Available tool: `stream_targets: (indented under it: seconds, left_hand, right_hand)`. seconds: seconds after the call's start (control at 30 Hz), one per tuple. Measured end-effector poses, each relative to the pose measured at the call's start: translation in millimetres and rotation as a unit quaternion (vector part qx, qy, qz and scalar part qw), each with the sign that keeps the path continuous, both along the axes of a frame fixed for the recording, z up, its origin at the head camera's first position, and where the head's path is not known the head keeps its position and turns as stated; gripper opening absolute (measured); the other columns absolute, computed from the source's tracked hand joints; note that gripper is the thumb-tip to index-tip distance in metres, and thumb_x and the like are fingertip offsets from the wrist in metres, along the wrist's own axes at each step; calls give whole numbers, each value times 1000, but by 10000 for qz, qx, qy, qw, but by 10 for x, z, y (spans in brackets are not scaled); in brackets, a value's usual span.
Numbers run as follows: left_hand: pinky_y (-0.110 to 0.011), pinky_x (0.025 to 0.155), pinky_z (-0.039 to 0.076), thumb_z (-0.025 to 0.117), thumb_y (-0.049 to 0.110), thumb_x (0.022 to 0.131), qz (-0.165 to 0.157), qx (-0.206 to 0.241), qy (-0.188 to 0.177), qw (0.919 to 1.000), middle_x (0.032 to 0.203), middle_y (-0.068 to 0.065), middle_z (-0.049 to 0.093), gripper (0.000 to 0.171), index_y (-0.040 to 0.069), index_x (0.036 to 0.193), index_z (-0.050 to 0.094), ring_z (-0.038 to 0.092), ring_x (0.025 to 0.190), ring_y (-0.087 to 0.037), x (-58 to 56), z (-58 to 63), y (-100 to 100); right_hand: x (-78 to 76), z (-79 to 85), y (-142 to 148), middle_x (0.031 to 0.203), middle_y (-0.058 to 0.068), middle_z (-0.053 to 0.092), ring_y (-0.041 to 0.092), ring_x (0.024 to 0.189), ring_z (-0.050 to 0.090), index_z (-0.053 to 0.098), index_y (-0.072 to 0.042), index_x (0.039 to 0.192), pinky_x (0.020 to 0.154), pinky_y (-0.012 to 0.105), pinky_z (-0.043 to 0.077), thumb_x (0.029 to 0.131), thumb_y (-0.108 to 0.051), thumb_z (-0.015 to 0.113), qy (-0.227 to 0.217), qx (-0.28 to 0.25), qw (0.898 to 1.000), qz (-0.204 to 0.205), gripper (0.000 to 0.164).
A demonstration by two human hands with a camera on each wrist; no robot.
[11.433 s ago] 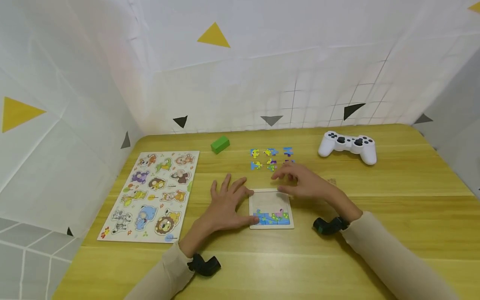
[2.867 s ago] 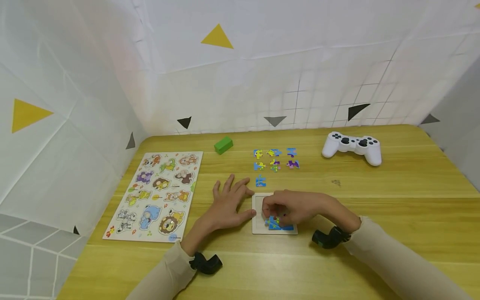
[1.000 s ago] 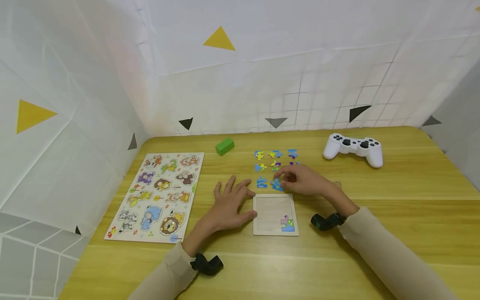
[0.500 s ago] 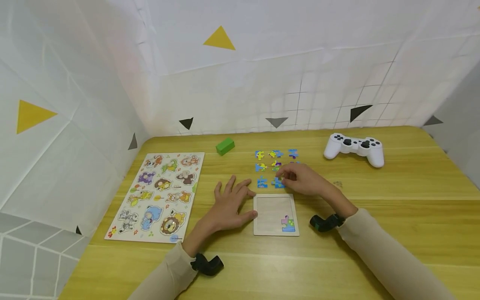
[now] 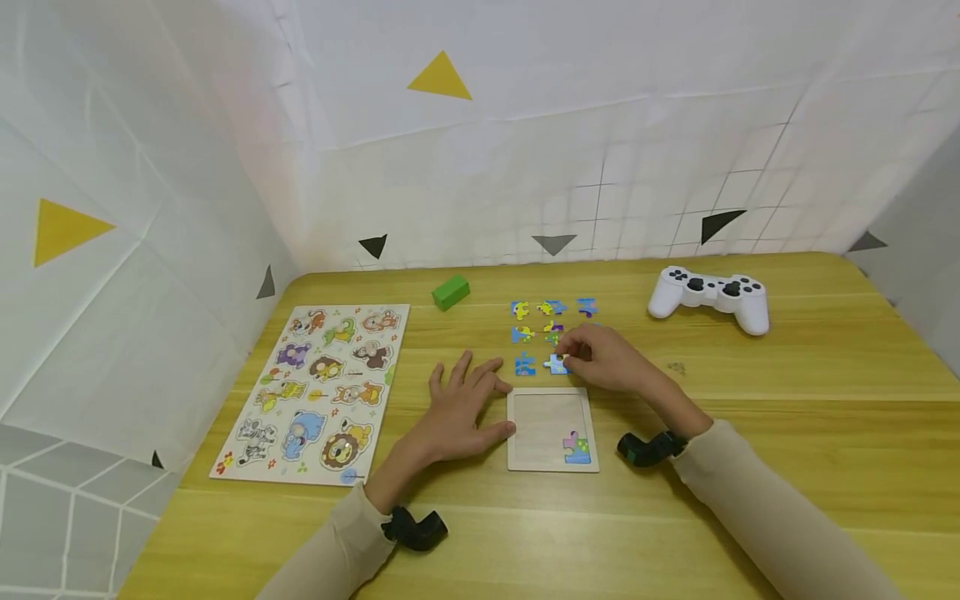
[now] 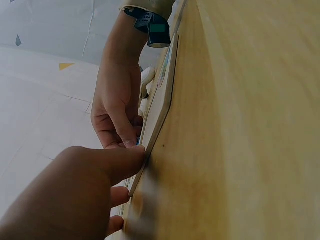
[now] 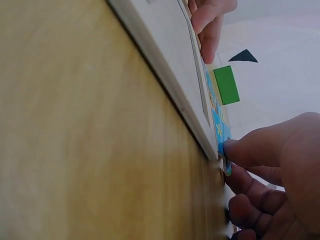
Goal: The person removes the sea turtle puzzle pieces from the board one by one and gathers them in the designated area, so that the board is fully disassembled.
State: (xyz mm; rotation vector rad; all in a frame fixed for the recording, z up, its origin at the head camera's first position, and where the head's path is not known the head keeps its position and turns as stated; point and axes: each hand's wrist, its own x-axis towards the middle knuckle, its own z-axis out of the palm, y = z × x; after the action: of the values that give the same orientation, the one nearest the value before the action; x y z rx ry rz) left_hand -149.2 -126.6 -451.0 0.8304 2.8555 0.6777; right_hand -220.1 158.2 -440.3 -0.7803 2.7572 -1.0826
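Observation:
My right hand (image 5: pixel 600 358) pinches a blue jigsaw piece (image 5: pixel 555 364) on the table just beyond the wooden puzzle tray (image 5: pixel 513 433). In the right wrist view the thumb presses this blue piece (image 7: pixel 220 131), its other fingers curled beneath. My left hand (image 5: pixel 461 417) lies with spread fingers beside the tray, thumb and index fingertips at its left edge. A pink, green and blue jigsaw piece (image 5: pixel 576 450) sits in the tray's lower right corner. Another blue jigsaw piece (image 5: pixel 524 364) lies left of the pinched one. Several yellow, blue and purple jigsaw pieces (image 5: pixel 521 310) form rows behind, partly hidden by my right hand.
An animal puzzle board (image 5: pixel 311 392) lies on the left of the wooden table (image 5: pixel 480 533). At the back stand a green block (image 5: pixel 451 292) and, further right, a white game controller (image 5: pixel 705 298). White sheeting (image 5: pixel 480 183) closes off the back and sides.
Blue pieces from the tray's bottom row now lie on the table beyond it. Over the last second my right hand has turned the pinched piece straighter. My left hand has kept its place.

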Motion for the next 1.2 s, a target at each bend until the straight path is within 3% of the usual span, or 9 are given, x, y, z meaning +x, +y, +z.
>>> stream_targets:
  seconds: [0.5,0.73,1.2]
  left_hand:
    - [-74,116,-3,61,54,93,14,-36,15,10000,169,4,27,48,29,133,53,6,159,-41,-14,-26,-1]
    - [-75,116,-3,60,54,94,0,7,12,10000,169,3,27,47,29,132,53,6,159,-41,-14,-24,-3]
    - [-75,115,-3,59,55,94,-14,6,66,10000,169,3,27,46,30,132,53,6,159,-41,-20,-41,-6]
  right_hand:
    - [34,21,-24,97,10,68,18,84,57,71,-2,102,76,31,49,93,-5,69,-1,-80,9999,-70,10]
    - [35,15,19,107,10,67,22,96,60,69,-3,110,87,40,51,87,-14,77,-56,-30,9999,95,26]
    - [29,0,17,101,8,65,18,87,56,70,-6,105,79,33,49,85,-14,80,109,109,9998,111,24]
